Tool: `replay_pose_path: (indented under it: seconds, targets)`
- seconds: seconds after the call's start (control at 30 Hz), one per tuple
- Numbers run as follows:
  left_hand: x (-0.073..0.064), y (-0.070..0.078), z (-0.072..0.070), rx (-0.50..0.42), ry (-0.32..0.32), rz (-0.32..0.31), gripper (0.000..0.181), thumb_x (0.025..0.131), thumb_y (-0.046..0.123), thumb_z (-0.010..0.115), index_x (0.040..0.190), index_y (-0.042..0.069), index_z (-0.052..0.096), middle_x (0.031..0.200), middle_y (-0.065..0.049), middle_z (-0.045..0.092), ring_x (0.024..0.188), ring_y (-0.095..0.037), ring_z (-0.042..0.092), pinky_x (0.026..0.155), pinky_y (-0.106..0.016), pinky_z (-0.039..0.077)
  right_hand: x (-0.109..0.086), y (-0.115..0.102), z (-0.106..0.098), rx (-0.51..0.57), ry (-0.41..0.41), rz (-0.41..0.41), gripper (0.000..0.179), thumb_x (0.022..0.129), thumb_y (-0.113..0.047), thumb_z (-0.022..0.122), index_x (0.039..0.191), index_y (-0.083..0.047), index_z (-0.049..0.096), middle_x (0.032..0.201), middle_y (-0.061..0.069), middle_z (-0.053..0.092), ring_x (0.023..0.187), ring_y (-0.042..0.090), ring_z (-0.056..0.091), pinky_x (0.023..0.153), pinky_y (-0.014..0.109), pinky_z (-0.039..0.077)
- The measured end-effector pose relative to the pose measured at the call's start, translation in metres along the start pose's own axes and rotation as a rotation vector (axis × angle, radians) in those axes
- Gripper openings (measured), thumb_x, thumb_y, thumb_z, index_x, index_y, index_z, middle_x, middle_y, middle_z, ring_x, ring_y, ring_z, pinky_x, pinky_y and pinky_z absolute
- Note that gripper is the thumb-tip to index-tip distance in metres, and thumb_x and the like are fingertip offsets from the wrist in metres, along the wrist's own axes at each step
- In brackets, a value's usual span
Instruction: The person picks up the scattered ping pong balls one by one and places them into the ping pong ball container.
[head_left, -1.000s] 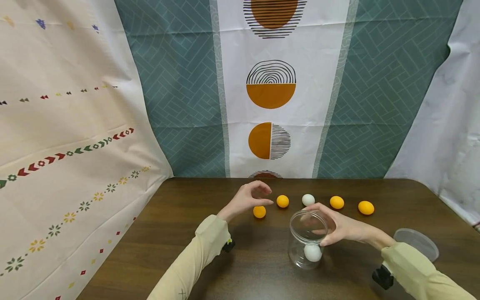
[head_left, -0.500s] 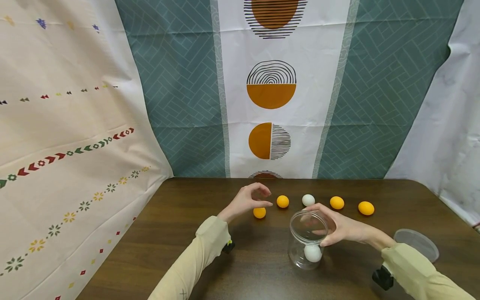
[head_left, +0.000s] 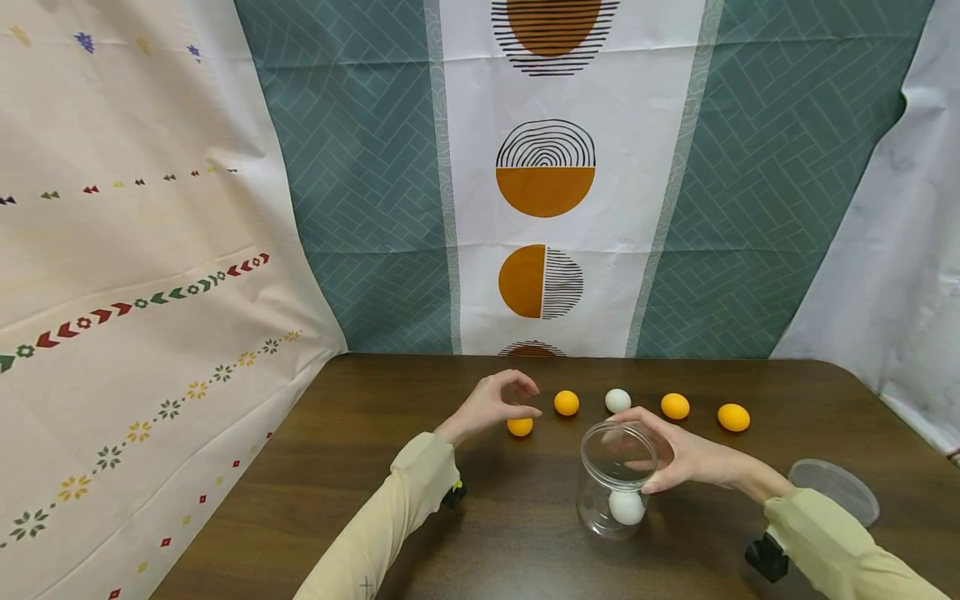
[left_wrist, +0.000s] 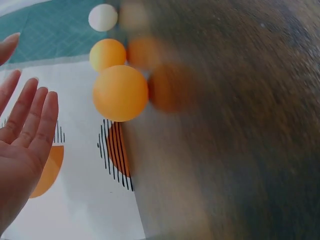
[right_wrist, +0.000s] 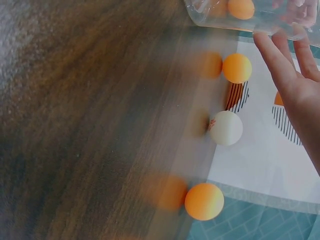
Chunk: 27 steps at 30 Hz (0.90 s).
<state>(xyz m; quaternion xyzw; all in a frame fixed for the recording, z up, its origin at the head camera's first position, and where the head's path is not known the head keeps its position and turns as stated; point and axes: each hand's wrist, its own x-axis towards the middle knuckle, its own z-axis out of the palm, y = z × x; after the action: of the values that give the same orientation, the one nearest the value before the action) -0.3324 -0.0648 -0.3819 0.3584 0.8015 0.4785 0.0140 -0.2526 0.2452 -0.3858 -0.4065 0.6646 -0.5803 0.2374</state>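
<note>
My left hand [head_left: 491, 404] is held with fingers bent and thumb apart, over an orange ping-pong ball [head_left: 520, 427], whose top its thumb overlaps in the head view. Nothing lies between its fingers. In the left wrist view that orange ball [left_wrist: 121, 93] sits on the table, apart from the fingertips [left_wrist: 52, 100]. My right hand [head_left: 678, 454] grips a clear, open-topped jar [head_left: 595, 504] by its upper right side. The jar stands on the table with a white ping-pong ball [head_left: 626, 507] inside.
Behind the jar, a row holds an orange ball [head_left: 566, 403], a white ball [head_left: 618, 400] and two more orange balls, one of them [head_left: 733, 417] farthest right. A translucent round lid [head_left: 834, 490] lies right of the right hand. Patterned cloths hang behind the dark wooden table [head_left: 315, 483].
My left hand has sunk slightly toward the nearest orange ball, and its thumb now covers more of it. The right hand and jar hold still.
</note>
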Motion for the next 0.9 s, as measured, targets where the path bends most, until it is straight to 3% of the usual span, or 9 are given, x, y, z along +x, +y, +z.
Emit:
replay_pose_path:
  seconds: [0.17,0.3,0.5,0.73,0.9]
  targets:
    - [-0.001,-0.003,0.0,0.035,-0.007,-0.044,0.032,0.075,0.021,0.075,0.101,0.008,0.061,0.102,0.0,0.058,0.095,-0.02,0.051,0.085,-0.043,0.04,-0.001,0.001,0.0,0.004,-0.002,-0.004,0.071,0.08,-0.004,0.065,0.135,-0.004,0.02,0.132,0.034,0.021,0.121,0.044,0.025,0.092,0.054,0.03]
    - [-0.003,-0.003,0.0,0.03,-0.007,-0.053,0.03,0.075,0.018,0.075,0.1,0.009,0.06,0.104,-0.003,0.056,0.097,-0.023,0.05,0.085,-0.045,0.039,0.0,0.0,-0.001,-0.004,-0.002,-0.005,0.07,0.08,-0.004,0.065,0.134,-0.004,0.02,0.131,0.034,0.022,0.121,0.045,0.025,0.091,0.055,0.03]
    - [-0.012,0.024,-0.006,0.039,-0.017,-0.059,0.026,0.077,0.006,0.072,0.099,0.002,0.059,0.106,-0.015,0.053,0.099,-0.033,0.049,0.08,-0.033,0.041,0.0,-0.001,-0.001,-0.012,-0.013,-0.038,0.071,0.08,-0.002,0.065,0.134,-0.002,0.02,0.131,0.033,0.024,0.12,0.045,0.027,0.09,0.057,0.03]
    - [-0.004,-0.019,0.0,0.038,-0.004,-0.076,0.033,0.076,0.015,0.075,0.102,0.003,0.06,0.105,-0.003,0.053,0.097,-0.025,0.05,0.083,-0.045,0.04,0.0,0.0,-0.001,-0.02,0.006,-0.026,0.071,0.078,-0.003,0.066,0.134,-0.004,0.022,0.131,0.034,0.024,0.121,0.038,0.031,0.091,0.055,0.031]
    - [-0.005,-0.023,-0.001,0.077,-0.018,-0.095,0.036,0.074,0.018,0.076,0.104,0.004,0.06,0.103,0.001,0.053,0.094,-0.02,0.05,0.083,-0.041,0.04,0.0,0.001,-0.001,-0.021,0.007,-0.027,0.071,0.078,-0.003,0.066,0.134,-0.004,0.022,0.131,0.035,0.022,0.121,0.038,0.031,0.091,0.055,0.031]
